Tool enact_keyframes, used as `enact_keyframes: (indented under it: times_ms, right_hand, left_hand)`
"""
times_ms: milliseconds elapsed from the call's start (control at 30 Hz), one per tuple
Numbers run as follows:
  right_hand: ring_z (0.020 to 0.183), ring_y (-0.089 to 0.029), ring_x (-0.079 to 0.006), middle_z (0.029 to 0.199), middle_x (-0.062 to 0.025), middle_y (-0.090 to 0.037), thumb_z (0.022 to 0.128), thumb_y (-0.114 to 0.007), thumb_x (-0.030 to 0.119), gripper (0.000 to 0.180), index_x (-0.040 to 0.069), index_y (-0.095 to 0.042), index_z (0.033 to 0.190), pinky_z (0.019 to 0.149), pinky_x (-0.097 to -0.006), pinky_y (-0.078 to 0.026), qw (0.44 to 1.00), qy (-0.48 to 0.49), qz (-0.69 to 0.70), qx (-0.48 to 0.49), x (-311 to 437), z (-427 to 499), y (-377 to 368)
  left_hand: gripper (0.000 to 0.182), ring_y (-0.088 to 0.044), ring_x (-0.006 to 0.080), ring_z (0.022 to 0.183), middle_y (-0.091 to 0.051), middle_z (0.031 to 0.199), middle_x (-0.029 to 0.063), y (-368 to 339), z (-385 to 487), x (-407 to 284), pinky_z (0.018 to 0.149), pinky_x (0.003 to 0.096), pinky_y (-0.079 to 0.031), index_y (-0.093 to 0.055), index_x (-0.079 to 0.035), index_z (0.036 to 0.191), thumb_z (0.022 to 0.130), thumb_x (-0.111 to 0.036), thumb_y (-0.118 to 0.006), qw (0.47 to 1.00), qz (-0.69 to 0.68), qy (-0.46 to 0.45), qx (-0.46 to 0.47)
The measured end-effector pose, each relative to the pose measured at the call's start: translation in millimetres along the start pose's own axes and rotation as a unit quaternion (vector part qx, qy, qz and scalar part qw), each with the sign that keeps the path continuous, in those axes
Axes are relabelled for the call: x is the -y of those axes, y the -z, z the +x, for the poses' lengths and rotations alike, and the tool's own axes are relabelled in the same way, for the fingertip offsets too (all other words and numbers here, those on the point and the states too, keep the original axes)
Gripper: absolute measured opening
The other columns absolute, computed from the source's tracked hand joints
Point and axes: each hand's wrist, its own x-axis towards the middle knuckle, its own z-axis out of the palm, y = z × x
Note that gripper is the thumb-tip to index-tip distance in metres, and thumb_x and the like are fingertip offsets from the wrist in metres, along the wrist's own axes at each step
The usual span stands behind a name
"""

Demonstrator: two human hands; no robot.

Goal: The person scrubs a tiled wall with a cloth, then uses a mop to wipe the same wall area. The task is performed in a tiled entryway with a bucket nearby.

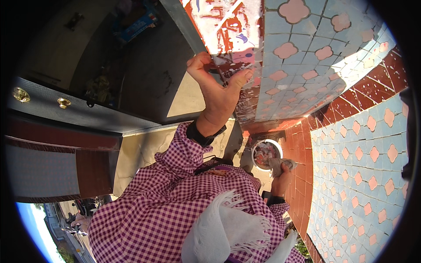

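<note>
My left hand (218, 90) is raised to the corner where the grey door frame (184, 24) meets a strip of red tiles (245, 108) splashed with white. Its thumb is spread toward the tiles and its fingers bend at the frame's edge. The fingertips are partly hidden, so I cannot tell whether they grip anything. Lower down, my right hand (283, 180) is closed around a crumpled grey cloth (279, 165). That cloth overlaps the near rim of a round white-rimmed bucket (280, 149), which holds a jumble of pinkish and grey pieces (264, 153).
Blue wall tiles (332, 157) with pink motifs rise on the right, above red border tiles (299, 184). At left are a dark doorway (141, 79), a blue crate (138, 28) and a metal door edge (82, 111) with brass knobs (64, 103). A fringed pale scarf (227, 227) hangs from me.
</note>
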Motion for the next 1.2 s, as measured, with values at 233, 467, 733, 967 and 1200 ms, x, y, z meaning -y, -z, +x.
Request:
enact_keyframes:
  times_ms: [233, 467, 733, 967, 1200]
  right_hand:
    - [0.085, -0.063, -0.0215, 0.101, -0.0115, -0.062, 0.092, -0.058, 0.006, 0.018, -0.005, -0.061, 0.105, 0.071, -0.0314, -0.051, 0.89, -0.195, 0.411, -0.027, -3, 12, -6]
    - [0.089, -0.066, -0.0205, 0.102, -0.0087, -0.063, 0.091, -0.059, 0.007, 0.02, -0.001, -0.058, 0.109, 0.077, -0.0308, -0.055, 0.936, -0.16, 0.308, -0.057, -9, 5, 2]
    - [0.091, -0.064, -0.0194, 0.098, -0.0082, -0.066, 0.095, -0.056, 0.004, 0.011, -0.003, -0.062, 0.1, 0.084, -0.0308, -0.052, 0.867, -0.211, 0.442, -0.089, 6, 5, 13]
    - [0.089, -0.062, -0.016, 0.099, -0.0054, -0.063, 0.096, -0.056, 0.008, 0.011, -0.001, -0.061, 0.1, 0.084, -0.0285, -0.053, 0.875, -0.215, 0.424, -0.088, 24, 12, 4]
    - [0.088, -0.061, -0.0146, 0.096, -0.0062, -0.064, 0.097, -0.056, 0.011, 0.015, -0.002, -0.063, 0.099, 0.082, -0.0276, -0.051, 0.91, -0.207, 0.351, -0.079, 9, 9, 6]
  left_hand:
    - [0.094, -0.035, 0.0344, 0.126, -0.029, 0.139, 0.023, 10, -34, 21, 0.109, 0.0449, -0.031, -0.018, 0.001, 0.146, 0.077, -0.008, -0.08, 0.989, 0.103, -0.079, 0.066]
    - [0.091, -0.036, 0.0318, 0.122, -0.033, 0.132, 0.0195, 3, -28, 13, 0.105, 0.0432, -0.033, -0.024, 0.002, 0.144, 0.075, -0.008, -0.082, 0.992, 0.102, -0.06, 0.037]
    - [0.09, -0.038, 0.0245, 0.113, -0.034, 0.122, 0.0122, -5, -17, 0, 0.097, 0.0382, -0.037, -0.032, 0.002, 0.142, 0.071, -0.013, -0.086, 0.993, 0.104, -0.048, 0.007]
    - [0.088, -0.041, 0.0183, 0.108, -0.033, 0.118, 0.0101, -16, 7, -12, 0.088, 0.0354, -0.045, -0.032, 0.002, 0.133, 0.069, -0.016, -0.09, 1.0, -0.011, 0.003, -0.028]
    - [0.081, -0.044, 0.0162, 0.108, -0.03, 0.12, 0.0114, -13, 22, -27, 0.08, 0.0292, -0.051, -0.031, 0.0, 0.123, 0.073, -0.02, -0.09, 0.993, -0.088, 0.08, -0.007]
